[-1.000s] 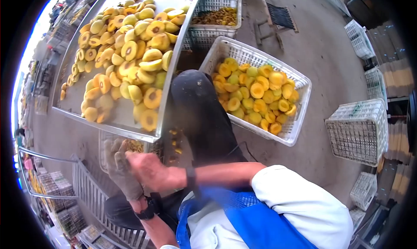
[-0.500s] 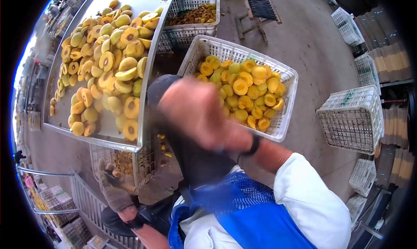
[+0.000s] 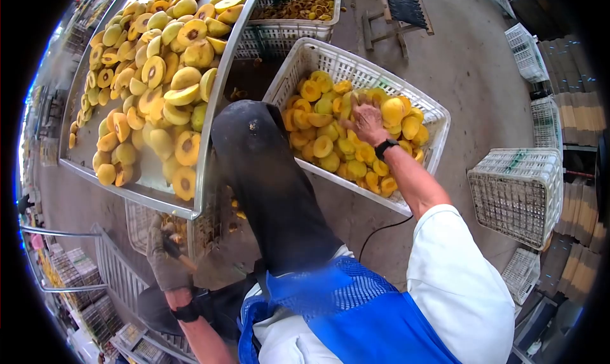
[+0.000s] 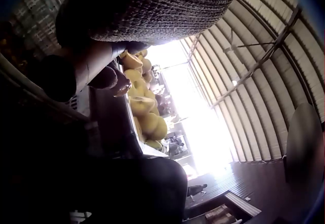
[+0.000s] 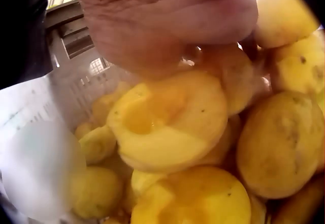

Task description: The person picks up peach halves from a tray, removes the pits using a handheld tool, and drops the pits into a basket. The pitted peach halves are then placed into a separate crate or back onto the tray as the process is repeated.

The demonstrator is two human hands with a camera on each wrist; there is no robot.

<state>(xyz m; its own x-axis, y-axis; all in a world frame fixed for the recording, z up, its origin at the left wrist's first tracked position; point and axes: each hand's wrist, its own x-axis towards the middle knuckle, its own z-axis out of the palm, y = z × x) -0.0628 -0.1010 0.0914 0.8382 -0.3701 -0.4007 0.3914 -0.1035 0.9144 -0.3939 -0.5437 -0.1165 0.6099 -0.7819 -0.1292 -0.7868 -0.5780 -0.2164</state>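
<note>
My bare right hand lies with spread fingers on pitted yellow peach halves in a white plastic crate. In the right wrist view, the palm is right over a peach half with a hollowed centre. My gloved left hand grips a tool with a wooden handle, low in front of the metal tray. The left wrist view shows the handle under the knitted glove; the tool's kind is unclear. Peach halves, many with reddish-brown centres, are heaped on the tray.
Behind the fruit crate is another crate with brown scraps. A third crate stands below the tray, near the left hand. A small folding stool and an upturned crate are on the floor. My knee is between tray and crate.
My right hand has moved from beside the left hand, across the knee, to the fruit in the white crate. The left hand stays low by the tray, still gripping the tool.
</note>
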